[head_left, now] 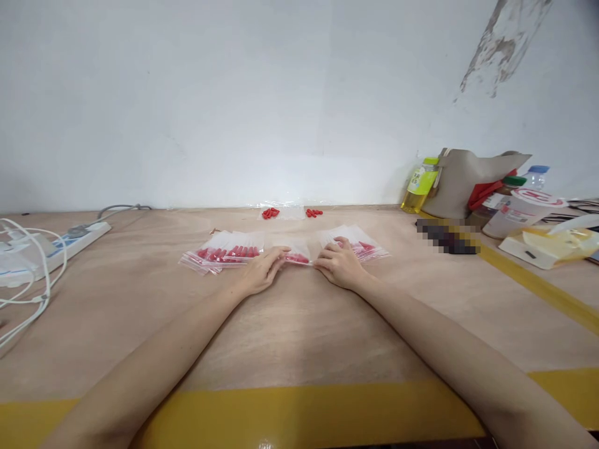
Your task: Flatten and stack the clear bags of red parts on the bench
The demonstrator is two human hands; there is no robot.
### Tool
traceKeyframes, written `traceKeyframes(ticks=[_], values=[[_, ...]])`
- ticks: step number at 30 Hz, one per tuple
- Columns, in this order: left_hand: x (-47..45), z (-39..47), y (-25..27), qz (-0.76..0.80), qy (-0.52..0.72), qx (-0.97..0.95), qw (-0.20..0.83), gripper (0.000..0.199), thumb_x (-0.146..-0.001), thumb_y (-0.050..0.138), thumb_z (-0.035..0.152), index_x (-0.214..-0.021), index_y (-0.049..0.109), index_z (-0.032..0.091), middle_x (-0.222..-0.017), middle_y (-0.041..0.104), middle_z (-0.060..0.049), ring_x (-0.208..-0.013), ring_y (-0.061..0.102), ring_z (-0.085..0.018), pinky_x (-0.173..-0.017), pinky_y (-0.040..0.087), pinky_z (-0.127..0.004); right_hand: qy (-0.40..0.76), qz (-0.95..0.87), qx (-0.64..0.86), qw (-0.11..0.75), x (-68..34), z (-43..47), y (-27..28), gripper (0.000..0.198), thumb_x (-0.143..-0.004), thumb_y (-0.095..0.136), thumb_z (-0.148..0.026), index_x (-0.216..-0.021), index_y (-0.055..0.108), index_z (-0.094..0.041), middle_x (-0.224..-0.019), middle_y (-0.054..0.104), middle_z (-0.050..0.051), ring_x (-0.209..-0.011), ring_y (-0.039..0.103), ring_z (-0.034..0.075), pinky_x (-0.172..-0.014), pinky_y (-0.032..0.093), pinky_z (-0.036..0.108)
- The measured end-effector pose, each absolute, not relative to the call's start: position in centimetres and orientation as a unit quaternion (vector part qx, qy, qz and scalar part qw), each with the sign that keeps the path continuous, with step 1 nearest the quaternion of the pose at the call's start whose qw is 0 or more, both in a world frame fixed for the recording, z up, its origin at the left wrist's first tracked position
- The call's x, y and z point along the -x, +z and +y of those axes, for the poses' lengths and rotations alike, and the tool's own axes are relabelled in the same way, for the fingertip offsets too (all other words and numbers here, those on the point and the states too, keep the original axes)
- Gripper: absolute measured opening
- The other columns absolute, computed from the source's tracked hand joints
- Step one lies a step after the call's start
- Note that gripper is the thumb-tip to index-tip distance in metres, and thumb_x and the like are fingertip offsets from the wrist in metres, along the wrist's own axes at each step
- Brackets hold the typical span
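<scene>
Plain white wall is backing a tan table (299, 337) edged in yellow tape. Both hands are resting at its centre: the left hand (262, 271) and right hand (340, 265) are pinching, fingers closed, the ends of a small clear bag (297, 254) of red pieces. Filled bags (224, 252) are lying at nine o'clock of it, more bags (362, 244) at three, loose red pieces (270, 213) at twelve

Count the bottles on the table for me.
3: a yellow bottle left of the bag, a green-capped one and a blue-capped one right of it; others may be hidden.
</scene>
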State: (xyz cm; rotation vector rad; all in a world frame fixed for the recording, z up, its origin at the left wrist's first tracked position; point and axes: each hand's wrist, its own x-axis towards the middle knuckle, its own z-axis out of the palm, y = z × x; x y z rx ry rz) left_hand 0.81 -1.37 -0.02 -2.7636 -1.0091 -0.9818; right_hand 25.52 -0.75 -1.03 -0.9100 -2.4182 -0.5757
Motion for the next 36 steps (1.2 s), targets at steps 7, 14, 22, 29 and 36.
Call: traceKeyframes(ticks=[7,14,22,29,36], values=[[0.8,-0.8,2.1,-0.375,-0.302,0.875,-0.047,0.027,-0.087,0.043,0.037,-0.107,0.044,0.019,-0.105,0.057,-0.007,-0.091,0.057,-0.018,-0.08,0.046,-0.031,-0.116,-0.833,0.502,0.199,-27.9,-0.5,1.3,0.062,-0.071,0.046,-0.069,-0.114,0.057,-0.026,-0.124,0.048,0.01,-0.111,0.043,0.029,-0.096,0.016,0.051],[4.3,0.4,5.1,-0.489,-0.121,0.86,0.076,0.024,-0.079,0.044,0.041,-0.076,0.053,0.019,-0.081,0.06,-0.005,-0.075,0.056,-0.02,-0.066,0.04,-0.029,-0.09,-0.794,0.589,0.12,-28.4,-0.1,1.0,0.057,-0.072,0.041,-0.07,-0.108,0.061,-0.03,-0.117,0.052,0.009,-0.101,0.05,0.03,-0.094,0.012,0.061],[4.0,-0.5,6.5,-0.511,-0.063,0.84,0.172,0.035,-0.074,0.052,0.049,-0.06,0.059,0.019,-0.074,0.063,-0.005,-0.076,0.057,-0.024,-0.074,0.04,-0.039,-0.075,-0.831,0.527,0.161,-25.5,-0.8,-0.3,0.048,-0.08,0.039,-0.061,-0.118,0.053,-0.035,-0.118,0.054,0.006,-0.105,0.049,0.027,-0.096,0.008,0.063],[-1.7,-1.2,2.3,-0.342,-0.239,0.902,0.108,0.034,-0.081,0.055,0.035,-0.108,0.057,0.015,-0.112,0.057,-0.011,-0.103,0.054,-0.023,-0.088,0.045,-0.036,-0.025,-0.859,0.466,0.211,-25.5,-0.7,-0.4,0.058,-0.079,0.048,-0.042,-0.133,0.035,-0.024,-0.129,0.045,0.011,-0.114,0.043,0.026,-0.096,0.021,0.056],[-4.4,0.2,-0.3,-0.3,-0.229,0.923,0.075,0.032,-0.087,0.047,0.025,-0.116,0.055,0.015,-0.12,0.055,-0.012,-0.108,0.054,-0.022,-0.092,0.045,-0.036,-0.181,-0.869,0.4,0.227,-27.5,-0.2,-0.2,0.029,-0.073,0.052,-0.019,-0.099,0.062,-0.024,-0.1,0.061,0.004,-0.09,0.053,0.017,-0.097,0.017,0.047]])
